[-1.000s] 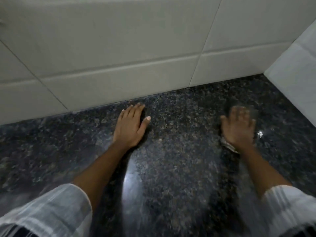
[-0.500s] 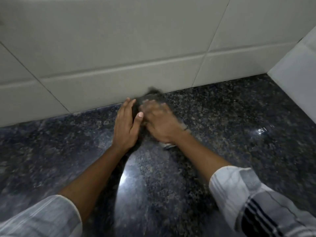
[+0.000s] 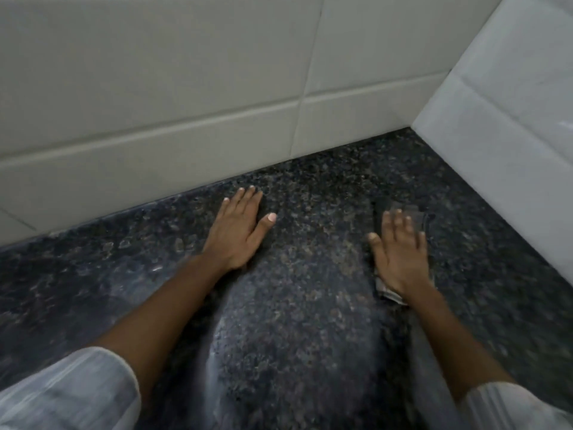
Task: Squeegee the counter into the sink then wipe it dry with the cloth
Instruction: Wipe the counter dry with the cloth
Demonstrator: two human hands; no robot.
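The dark speckled granite counter (image 3: 310,305) fills the lower part of the head view. My left hand (image 3: 238,232) lies flat on it, palm down, fingers together, near the back wall, holding nothing. My right hand (image 3: 400,252) presses flat on a dark grey cloth (image 3: 409,214), whose edges show past the fingertips and under the wrist. The hand is blurred by motion. No squeegee and no sink are in view.
A wall of pale tiles (image 3: 155,103) runs along the back of the counter. A white tiled side wall (image 3: 511,135) closes the right end and forms a corner. White striped sleeves (image 3: 68,395) show at the bottom corners.
My right hand with the cloth swept left until it touched my left hand, then back right to near the corner. My left hand stayed flat in place.
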